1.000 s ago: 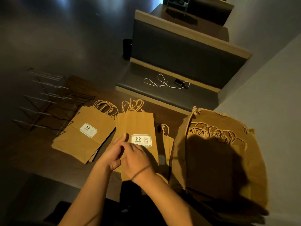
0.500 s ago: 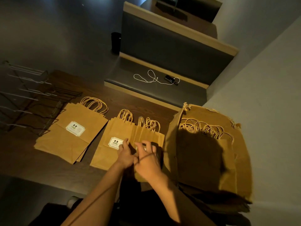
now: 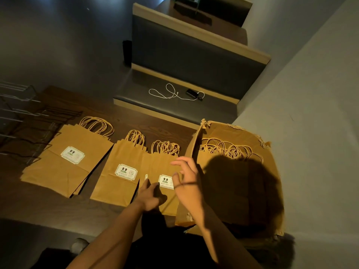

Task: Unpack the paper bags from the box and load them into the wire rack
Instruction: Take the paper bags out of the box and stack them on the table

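Three stacks of flat brown paper bags with white labels lie on the dark table: a left stack [image 3: 64, 162], a middle stack [image 3: 118, 171] and a right stack [image 3: 165, 171]. My left hand [image 3: 150, 197] rests with straight fingers on the right stack. Above that stack's right edge my right hand [image 3: 186, 183] is lifted with relaxed fingers, holding nothing. The torn cardboard box [image 3: 194, 150] stands at the right with several bags' rope handles [image 3: 227, 150] showing inside. The wire rack [image 3: 23, 121] sits at the table's far left.
A cushioned bench [image 3: 174, 105] lies beyond the table, with a white cable [image 3: 171, 94] and a small black device [image 3: 192, 93] on it. A grey wall [image 3: 310, 113] closes the right side. A dark cylinder [image 3: 127, 53] stands on the floor by the bench.
The handled stack has been laid down as a separate right stack beside the middle one. My right hand has lifted off it toward the box, while my left hand stays on the bags.
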Tool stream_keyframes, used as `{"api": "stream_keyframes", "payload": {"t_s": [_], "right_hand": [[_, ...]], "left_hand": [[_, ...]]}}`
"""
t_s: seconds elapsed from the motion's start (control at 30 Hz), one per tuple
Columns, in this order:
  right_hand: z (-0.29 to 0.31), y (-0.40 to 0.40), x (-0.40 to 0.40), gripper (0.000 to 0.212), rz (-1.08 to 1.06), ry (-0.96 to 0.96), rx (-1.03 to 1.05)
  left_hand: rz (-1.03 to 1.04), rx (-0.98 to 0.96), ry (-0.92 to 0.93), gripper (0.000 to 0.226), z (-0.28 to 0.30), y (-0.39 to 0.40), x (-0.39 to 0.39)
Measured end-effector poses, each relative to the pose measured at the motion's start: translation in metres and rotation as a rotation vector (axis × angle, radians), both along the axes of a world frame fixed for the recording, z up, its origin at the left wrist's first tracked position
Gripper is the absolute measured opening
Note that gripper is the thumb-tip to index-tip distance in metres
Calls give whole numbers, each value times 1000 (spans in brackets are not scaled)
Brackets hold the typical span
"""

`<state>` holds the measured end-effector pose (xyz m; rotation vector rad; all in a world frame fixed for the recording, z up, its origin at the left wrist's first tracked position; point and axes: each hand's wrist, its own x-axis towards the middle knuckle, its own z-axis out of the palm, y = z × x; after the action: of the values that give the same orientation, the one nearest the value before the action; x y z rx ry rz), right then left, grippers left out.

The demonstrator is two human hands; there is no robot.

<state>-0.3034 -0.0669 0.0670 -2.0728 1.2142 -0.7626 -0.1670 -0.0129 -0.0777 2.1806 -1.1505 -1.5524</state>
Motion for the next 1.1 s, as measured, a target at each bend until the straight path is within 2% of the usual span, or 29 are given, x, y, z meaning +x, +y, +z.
{"api": "stream_keyframes", "payload": {"t_s": [0.2,0.23,0.3,0.37,0.4,0.47,0.57,0.6,0.67,0.77,0.83,0.9,1.0,1.1], "right_hand": [[-1,-16,-18,24,-69,-88,50],[-1,-16,-20,24,-93,-115,66],[-3,-19,-25,24,-209,-190,84],[-14,-26,-34,22,-384,-255,114],[-25,-32,-42,17,-454,-263,153],[-55,-48,-64,21,-509,-118,329],[-98,-60,-100,70,-402,393,679],[-110,-61,-108,85,-356,561,723],[-121,-61,-115,99,-294,776,726],[-129,-69,-112,98,-364,811,689],[-122,-76,-120,89,-509,733,636],[-108,-84,-131,83,-618,678,668],[-101,-92,-146,99,-698,685,709],[-106,-90,-150,98,-707,641,661]], "left_hand": [[50,-166,132,70,-12,-5,7],[84,-217,61,64,-13,-4,9],[68,-260,-245,57,-17,-4,15],[-91,-127,-497,57,-17,-2,24],[-185,-28,-528,58,-18,-1,28],[-283,108,-490,65,-20,2,32],[-233,164,-466,77,-22,5,37],[-202,173,-483,78,-24,6,39],[-164,184,-507,77,-27,7,41],[-120,176,-494,76,-29,6,44],[-114,163,-489,76,-25,3,42],[-96,177,-463,78,-21,1,39],[-55,245,-404,83,-27,4,43],[-92,266,-398,89,-44,8,51]]}}
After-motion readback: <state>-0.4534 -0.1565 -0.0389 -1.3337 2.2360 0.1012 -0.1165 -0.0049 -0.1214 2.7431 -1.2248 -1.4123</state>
